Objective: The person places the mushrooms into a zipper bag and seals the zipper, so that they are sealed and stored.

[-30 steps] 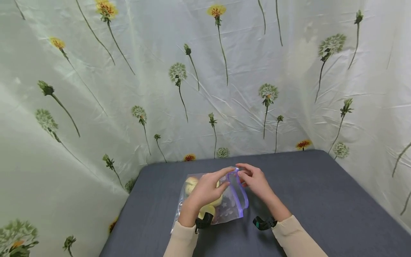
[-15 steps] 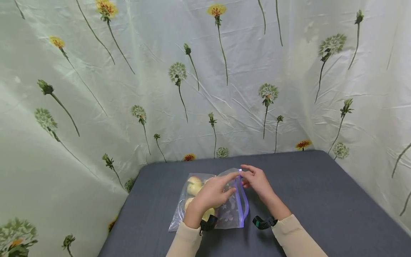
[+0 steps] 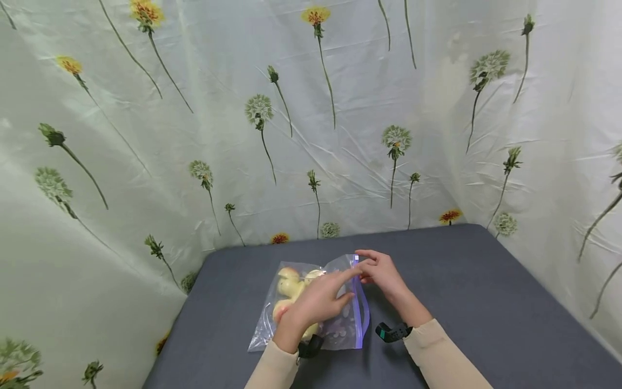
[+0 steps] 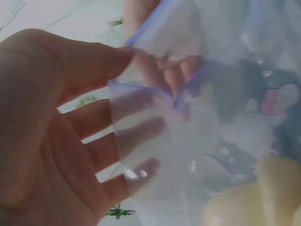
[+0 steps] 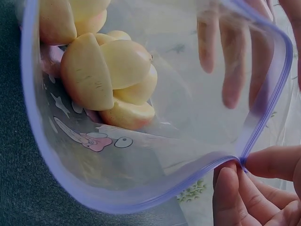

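Note:
A clear zip bag (image 3: 337, 335) with a purple zip edge (image 3: 357, 324) lies on the dark table, its mouth facing right. Inside are several pale yellow fruit pieces with a red blush (image 5: 87, 70), some with flat sides. My right hand (image 3: 386, 278) pinches the zip edge at the far corner between thumb and fingers, plain in the right wrist view (image 5: 263, 188). My left hand (image 3: 318, 302) reaches over the bag with long, straight fingers. In the left wrist view, its fingers (image 4: 136, 127) lie behind the clear film, with the thumb on the near side by the purple edge.
The dark grey table (image 3: 437, 281) extends on both sides of the bag. Behind and beside it hangs a pale curtain (image 3: 364, 162) printed with dandelions. Black bands (image 3: 393, 331) sit on both wrists, below cream sleeves.
The bag's near zip corner has shifted toward me, and its mouth looks narrower. My left hand has moved slightly nearer and right with it. The head view has shifted a little.

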Available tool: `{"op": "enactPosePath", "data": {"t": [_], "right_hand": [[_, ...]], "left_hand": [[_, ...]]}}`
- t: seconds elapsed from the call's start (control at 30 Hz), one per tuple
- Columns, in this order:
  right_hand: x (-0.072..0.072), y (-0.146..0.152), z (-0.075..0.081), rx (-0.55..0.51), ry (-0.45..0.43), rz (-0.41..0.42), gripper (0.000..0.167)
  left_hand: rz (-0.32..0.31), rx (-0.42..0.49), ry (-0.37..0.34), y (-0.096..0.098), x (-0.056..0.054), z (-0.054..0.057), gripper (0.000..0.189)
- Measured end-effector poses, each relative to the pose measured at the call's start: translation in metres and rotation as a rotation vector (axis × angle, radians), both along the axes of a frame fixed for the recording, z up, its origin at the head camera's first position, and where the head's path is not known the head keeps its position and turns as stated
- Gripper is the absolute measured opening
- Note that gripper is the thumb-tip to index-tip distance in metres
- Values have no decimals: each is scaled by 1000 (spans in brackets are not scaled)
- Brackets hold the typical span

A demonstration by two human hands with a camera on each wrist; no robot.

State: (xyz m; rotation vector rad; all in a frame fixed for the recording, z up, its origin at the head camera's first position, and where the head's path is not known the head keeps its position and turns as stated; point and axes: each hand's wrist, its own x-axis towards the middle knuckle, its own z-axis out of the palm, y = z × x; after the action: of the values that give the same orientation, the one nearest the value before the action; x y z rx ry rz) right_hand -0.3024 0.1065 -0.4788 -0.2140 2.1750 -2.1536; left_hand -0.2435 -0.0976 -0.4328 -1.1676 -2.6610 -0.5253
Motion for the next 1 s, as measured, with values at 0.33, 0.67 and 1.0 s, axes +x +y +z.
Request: {"op": "enactPosePath", "data": {"t": [0.33, 0.67, 1.0], "right_hand": [[-1, 2, 3, 13, 2, 13, 51], [-1, 7, 5, 3, 10, -15, 47], [1, 4, -1, 24, 5, -11, 46]], "left_hand": [[-69, 69, 226, -11, 19, -10, 46], [-158, 110, 199, -15, 39, -27, 42], [-150, -11, 98, -17, 62, -42, 74]]}}
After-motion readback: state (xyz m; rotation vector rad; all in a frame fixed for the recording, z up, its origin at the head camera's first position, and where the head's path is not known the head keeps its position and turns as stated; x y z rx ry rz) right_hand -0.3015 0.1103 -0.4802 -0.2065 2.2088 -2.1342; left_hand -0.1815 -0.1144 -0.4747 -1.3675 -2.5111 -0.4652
